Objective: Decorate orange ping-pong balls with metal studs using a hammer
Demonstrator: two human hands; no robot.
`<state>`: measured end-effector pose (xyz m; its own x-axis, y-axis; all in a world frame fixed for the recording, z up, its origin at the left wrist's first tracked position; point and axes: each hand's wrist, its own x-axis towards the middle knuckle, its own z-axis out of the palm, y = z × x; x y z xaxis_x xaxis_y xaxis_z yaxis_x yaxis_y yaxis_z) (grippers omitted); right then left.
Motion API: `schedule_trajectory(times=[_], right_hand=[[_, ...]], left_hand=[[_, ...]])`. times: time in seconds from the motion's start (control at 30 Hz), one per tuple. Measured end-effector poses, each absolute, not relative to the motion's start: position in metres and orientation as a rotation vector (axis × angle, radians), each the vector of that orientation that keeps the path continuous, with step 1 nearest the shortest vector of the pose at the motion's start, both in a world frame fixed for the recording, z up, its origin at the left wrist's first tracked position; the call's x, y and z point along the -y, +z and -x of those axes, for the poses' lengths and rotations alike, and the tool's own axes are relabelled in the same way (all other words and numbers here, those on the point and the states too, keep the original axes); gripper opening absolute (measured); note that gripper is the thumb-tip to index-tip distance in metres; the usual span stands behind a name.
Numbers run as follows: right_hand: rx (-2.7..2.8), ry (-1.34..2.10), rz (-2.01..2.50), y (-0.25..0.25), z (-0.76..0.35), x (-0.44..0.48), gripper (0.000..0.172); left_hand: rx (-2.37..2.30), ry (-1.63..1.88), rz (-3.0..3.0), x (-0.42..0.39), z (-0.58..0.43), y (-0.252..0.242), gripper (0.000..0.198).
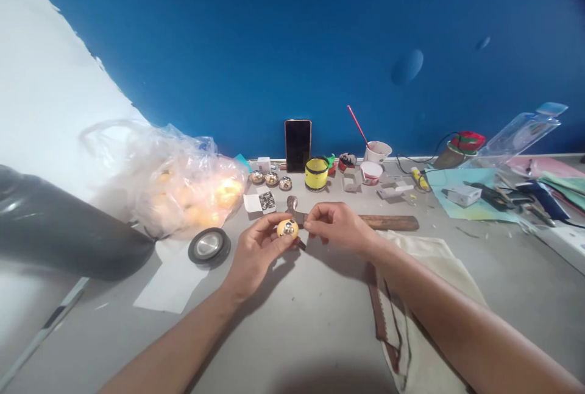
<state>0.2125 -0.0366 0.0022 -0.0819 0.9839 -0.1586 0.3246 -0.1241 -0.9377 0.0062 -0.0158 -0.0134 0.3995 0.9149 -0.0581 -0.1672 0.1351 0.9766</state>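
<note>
My left hand grips a small yellow ball between thumb and fingers. Shiny silver stud heads cover part of the ball's near side. Just right of it, my right hand is closed in a pinch; whatever its fingertips hold is too small or hidden to name. Behind both hands lies a hammer with a wooden handle, partly covered by the right hand. A small open white box holding silver studs sits beyond the left hand. Several stud-covered balls stand in a row behind that box.
A see-through bag of yellow balls and a dark cylinder occupy the left. A phone leans on the blue wall near a yellow cup. Folded cloth lies under my right forearm; a round black lid rests left.
</note>
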Motion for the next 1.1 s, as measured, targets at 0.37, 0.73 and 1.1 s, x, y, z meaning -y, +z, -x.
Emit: schedule_trajectory(times=[0.37, 0.73, 1.1], right_hand=[[2.112, 0.246, 2.106, -0.013, -0.23, 0.027, 0.03], [2.307, -0.007, 1.966, -0.037, -0.217, 0.025, 0.022], [1.808, -0.128, 2.017, 0.002, -0.23, 0.038, 0.038]], left_hand=[[-0.834, 0.861, -0.877, 0.006, -0.005, -0.019, 0.034], [-1.111, 0.983, -1.268, -0.005, -0.003, -0.026, 0.052], [-1.18, 0.934, -1.21, -0.005, -0.007, -0.022, 0.05]])
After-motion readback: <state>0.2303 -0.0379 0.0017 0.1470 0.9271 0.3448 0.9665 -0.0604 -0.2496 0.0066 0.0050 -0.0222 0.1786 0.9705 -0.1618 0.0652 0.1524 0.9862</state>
